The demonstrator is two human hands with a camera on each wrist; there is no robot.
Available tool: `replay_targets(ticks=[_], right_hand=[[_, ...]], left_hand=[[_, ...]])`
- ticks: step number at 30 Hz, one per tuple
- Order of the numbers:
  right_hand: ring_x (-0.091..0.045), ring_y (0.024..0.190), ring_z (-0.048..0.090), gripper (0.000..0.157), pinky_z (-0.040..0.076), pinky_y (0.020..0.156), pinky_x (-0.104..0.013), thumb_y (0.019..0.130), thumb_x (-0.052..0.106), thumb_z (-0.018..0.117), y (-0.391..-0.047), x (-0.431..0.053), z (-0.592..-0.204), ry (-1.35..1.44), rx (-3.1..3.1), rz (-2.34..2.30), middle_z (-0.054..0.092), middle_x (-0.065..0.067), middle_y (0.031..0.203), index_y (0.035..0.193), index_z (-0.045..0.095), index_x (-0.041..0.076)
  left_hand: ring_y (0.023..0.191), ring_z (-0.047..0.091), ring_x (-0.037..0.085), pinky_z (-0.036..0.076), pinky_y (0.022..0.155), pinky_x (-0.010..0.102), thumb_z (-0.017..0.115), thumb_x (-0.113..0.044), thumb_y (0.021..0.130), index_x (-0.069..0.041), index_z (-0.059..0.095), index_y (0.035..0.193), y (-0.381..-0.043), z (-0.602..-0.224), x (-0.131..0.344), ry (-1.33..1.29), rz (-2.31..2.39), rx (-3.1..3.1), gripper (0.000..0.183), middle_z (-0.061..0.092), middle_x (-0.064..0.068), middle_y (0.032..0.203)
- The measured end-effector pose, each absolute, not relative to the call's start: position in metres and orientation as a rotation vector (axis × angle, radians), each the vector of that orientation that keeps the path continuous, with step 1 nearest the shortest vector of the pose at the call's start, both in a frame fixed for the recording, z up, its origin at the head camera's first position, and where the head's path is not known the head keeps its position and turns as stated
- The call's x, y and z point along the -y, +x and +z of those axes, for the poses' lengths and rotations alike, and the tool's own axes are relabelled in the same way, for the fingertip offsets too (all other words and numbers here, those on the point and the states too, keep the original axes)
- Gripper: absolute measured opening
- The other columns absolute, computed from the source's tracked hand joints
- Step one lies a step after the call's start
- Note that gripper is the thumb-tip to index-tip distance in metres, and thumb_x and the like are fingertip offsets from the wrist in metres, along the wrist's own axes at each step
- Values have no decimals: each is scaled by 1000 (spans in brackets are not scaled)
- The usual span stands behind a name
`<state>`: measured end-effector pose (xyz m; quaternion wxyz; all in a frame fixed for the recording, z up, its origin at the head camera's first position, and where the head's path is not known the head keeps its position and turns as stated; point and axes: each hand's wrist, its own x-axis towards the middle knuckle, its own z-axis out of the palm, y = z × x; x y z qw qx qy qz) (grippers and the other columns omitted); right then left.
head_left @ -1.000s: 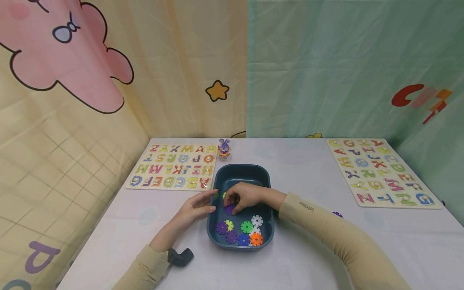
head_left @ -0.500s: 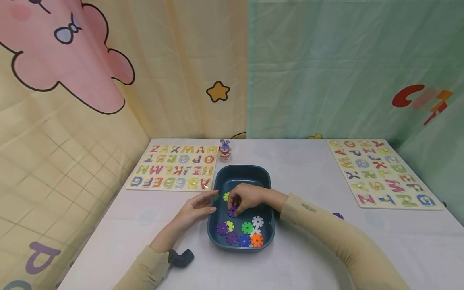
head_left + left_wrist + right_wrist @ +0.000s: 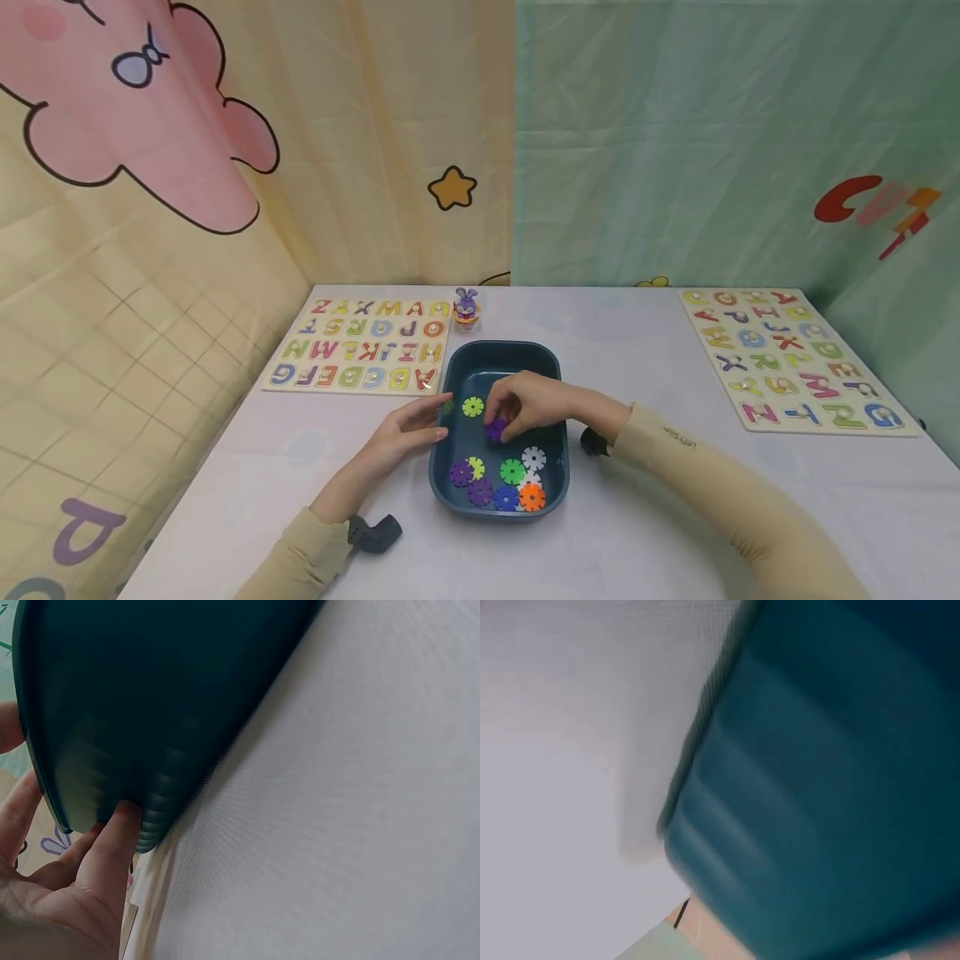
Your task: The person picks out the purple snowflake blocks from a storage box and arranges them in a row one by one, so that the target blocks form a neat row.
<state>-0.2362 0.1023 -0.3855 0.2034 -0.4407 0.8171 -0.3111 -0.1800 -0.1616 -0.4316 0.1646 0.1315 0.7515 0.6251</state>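
A dark blue-green plastic bin stands in front of the person with several notched snowflake discs in it. Inside it, my right hand pinches a purple snowflake disc between thumb and fingers. Left of that hand lies a yellow-green disc. Near the bin's front are a green disc, an orange disc, a blue disc and others in purple and white. My left hand touches the bin's left side, its fingers extended; the left wrist view shows the thumb against the outer wall.
Alphabet puzzle boards lie at the left and the right of the white table. A purple rabbit figure stands behind the bin. Printed curtains hang behind the table.
My right hand has shifted right and slightly up within the bin, carrying the purple snowflake disc. The yellow-green disc is now fully uncovered. My left hand stays at the bin's side.
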Motion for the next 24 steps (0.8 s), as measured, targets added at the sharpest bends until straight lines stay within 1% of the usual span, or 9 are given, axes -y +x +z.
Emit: replay_targets(ticks=[6,10,15,19,24], right_hand=[[-10,79,59,22,55,72,-24,76,14,79,-230,-135,-371,-1172,-2307,-1020,62,4,100,97,71,14],[-13,81,61,23,56,75,-27,76,12,78,-224,-159,-364,-1118,-2318,-1121,62,-1,105,98,71,10],[-17,80,61,26,56,77,-32,77,15,78,-216,-192,-360,-1031,-2345,-1215,64,-3,104,102,70,10],[-17,77,61,29,56,76,-31,78,18,77,-208,-220,-362,-979,-2401,-1249,65,-3,101,105,69,10],[-15,74,61,28,55,74,-27,80,16,76,-196,-251,-371,-936,-2442,-1315,66,-4,100,105,68,8]], left_hand=[[135,32,34,33,106,48,67,-18,87,-15,48,138,-180,-431,161,356,1780,-2162,55,37,9,147],[135,31,34,32,107,48,67,-19,86,-15,48,138,-180,-432,161,359,1797,-2143,55,37,10,147],[136,29,33,30,107,48,67,-18,87,-16,48,138,-180,-433,162,348,1805,-2123,55,36,9,147],[136,29,33,31,107,48,67,-19,87,-17,48,138,-181,-433,162,349,1799,-2128,55,36,9,147],[136,30,33,32,106,48,67,-18,87,-17,48,138,-180,-433,162,337,1805,-2122,55,35,9,148]])
